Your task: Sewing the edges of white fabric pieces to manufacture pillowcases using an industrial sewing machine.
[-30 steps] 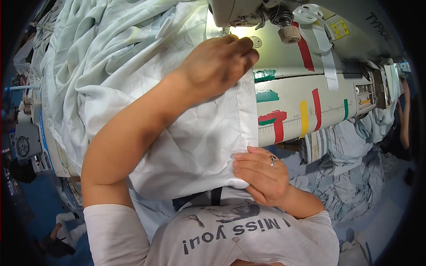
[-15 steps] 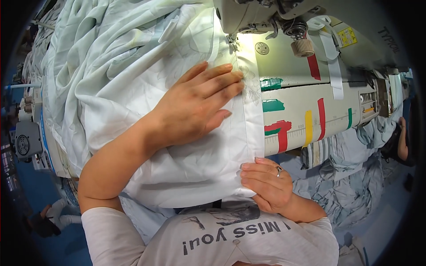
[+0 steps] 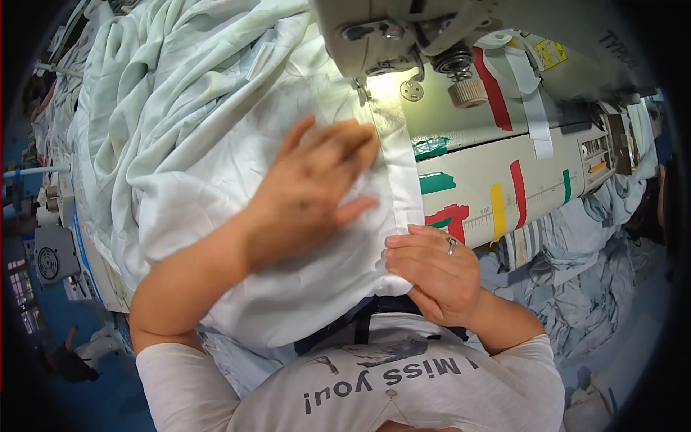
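Observation:
A wide sheet of white fabric (image 3: 273,302) lies across the sewing machine bed, its folded hem (image 3: 404,183) running up under the presser foot (image 3: 362,90). My left hand (image 3: 309,191) is over the fabric just left of the hem, below the needle area. It is smeared by motion, but its thumb and fingers stand apart and hold nothing visible. Nearer my body, my right hand (image 3: 440,270), with a ring on one finger, pinches the hem edge between thumb and fingers. The thumb tip is partly hidden.
The machine head (image 3: 403,29) overhangs the hem, its lamp lit. Right of it, the bed (image 3: 475,176) carries coloured tape strips and a ruler scale. Heaped pale fabric (image 3: 144,93) fills the far left; more cloth (image 3: 568,302) hangs at right. A grey fan-like unit (image 3: 54,255) stands left.
The hem and my right hand have moved closer to the presser foot. My left hand, flat on the fabric before, now has bent, blurred fingers. The whole view has shifted slightly.

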The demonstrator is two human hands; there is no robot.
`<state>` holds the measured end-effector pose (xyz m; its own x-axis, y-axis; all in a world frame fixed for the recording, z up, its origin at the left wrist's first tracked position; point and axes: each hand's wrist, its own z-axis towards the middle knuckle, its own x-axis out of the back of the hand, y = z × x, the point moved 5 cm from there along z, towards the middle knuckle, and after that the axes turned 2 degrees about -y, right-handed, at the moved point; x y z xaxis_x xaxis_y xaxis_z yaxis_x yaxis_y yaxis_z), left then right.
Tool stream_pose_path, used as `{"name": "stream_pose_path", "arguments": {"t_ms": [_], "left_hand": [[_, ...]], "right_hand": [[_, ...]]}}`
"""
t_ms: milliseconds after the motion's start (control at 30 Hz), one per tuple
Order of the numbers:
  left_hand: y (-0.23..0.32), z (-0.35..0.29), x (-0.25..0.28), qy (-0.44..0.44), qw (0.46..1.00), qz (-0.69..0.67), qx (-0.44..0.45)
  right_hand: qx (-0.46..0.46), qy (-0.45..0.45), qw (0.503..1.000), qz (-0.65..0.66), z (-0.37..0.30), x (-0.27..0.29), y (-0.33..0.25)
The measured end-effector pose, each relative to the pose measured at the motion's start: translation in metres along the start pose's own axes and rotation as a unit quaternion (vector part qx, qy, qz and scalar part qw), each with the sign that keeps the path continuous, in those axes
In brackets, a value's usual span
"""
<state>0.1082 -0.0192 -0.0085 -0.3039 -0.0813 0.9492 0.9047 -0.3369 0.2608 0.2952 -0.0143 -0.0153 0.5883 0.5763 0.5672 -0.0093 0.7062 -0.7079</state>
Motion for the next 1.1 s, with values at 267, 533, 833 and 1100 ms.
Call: {"name": "stream_pose_path", "arguments": {"t_ms": [267, 533, 833, 1100], "left_hand": [[-0.034, 0.02, 0.013, -0.004, 0.998, 0.016, -0.062], [-0.032, 0.012, 0.01, -0.017, 0.998, -0.015, -0.057], [-0.128, 0.062, 0.056, 0.09, 0.986, -0.064, 0.123], [-0.325, 0.105, 0.055, -0.044, 0.894, 0.065, 0.441]], "right_hand": [[-0.027, 0.017, 0.999, -0.036, 0.03, 0.006, 0.009], [-0.028, 0.016, 0.999, -0.039, 0.047, 0.005, 0.014], [-0.04, 0.007, 0.997, -0.058, 0.066, 0.01, 0.029], [-0.05, -0.039, 0.99, -0.122, 0.043, 0.011, 0.017]]}}
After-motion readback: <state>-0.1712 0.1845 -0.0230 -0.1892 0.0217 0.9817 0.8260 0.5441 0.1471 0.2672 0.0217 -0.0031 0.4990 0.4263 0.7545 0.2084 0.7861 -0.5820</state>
